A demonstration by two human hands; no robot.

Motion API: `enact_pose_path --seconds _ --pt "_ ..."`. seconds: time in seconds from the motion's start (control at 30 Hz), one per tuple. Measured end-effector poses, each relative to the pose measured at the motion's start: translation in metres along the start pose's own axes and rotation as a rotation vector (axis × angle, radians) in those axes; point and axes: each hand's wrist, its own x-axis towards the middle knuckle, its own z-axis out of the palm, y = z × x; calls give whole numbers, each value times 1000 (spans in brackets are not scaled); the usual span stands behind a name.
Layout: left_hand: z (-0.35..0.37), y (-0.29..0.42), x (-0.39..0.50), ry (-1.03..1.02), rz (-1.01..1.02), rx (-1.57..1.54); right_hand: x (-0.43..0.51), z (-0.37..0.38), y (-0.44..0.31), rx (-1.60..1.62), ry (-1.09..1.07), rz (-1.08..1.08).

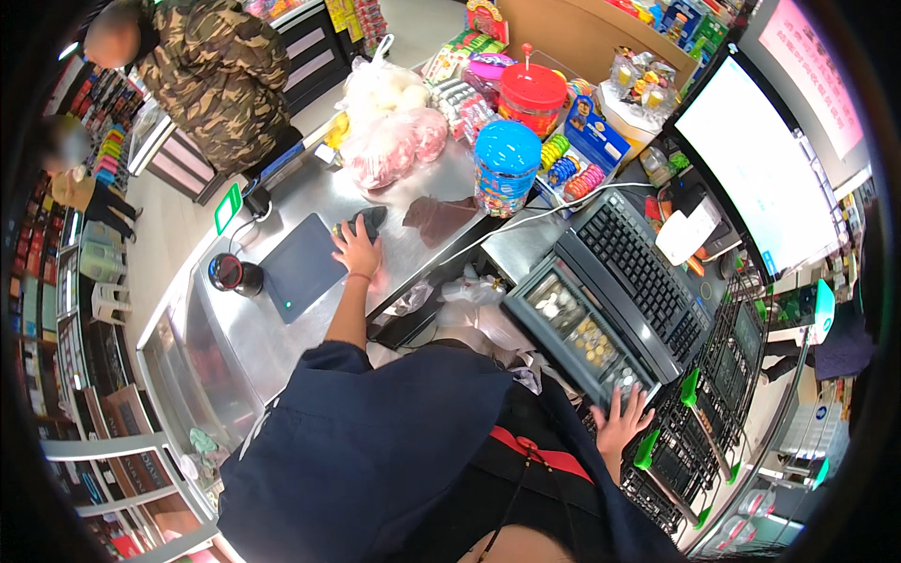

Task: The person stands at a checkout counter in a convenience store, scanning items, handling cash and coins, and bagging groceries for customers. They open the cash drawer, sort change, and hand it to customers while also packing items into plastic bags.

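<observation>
My left hand (357, 248) lies with its fingers spread at the edge of a flat dark plate (299, 267) in the steel counter. Its fingertips touch a small dark item (372, 221), partly covered and too unclear to name. A crumpled brown piece of thin material (440, 219) lies nearby. My right hand (622, 421) rests, fingers apart, on the near end of an open cash drawer (517, 304). Coins (595, 339) fill several of its compartments. Above the drawer sits a black keyboard (633, 274).
Clear plastic bags of food (394, 134) stand on the counter beside a blue-lidded jar (508, 169) and a red-lidded jar (533, 98). A round scanner (236, 274) is at left. A monitor (760, 162) and black shopping carts (693, 429) are right. A person in camouflage (211, 77) stands across the counter.
</observation>
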Motion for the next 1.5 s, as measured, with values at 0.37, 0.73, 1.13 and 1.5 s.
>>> enact_pose_path --seconds 0.37,0.73,1.13,1.5 --pt "-36 -12 -30 11 7 -489 114 17 -5 -53 89 419" --pt "-131 67 -93 -266 368 -703 283 52 -389 2540 -849 727" --pt "-131 -248 -133 252 -117 42 336 99 -421 747 325 131" --pt "-113 -319 -136 256 -252 -2 14 141 -596 1102 -1043 1033"
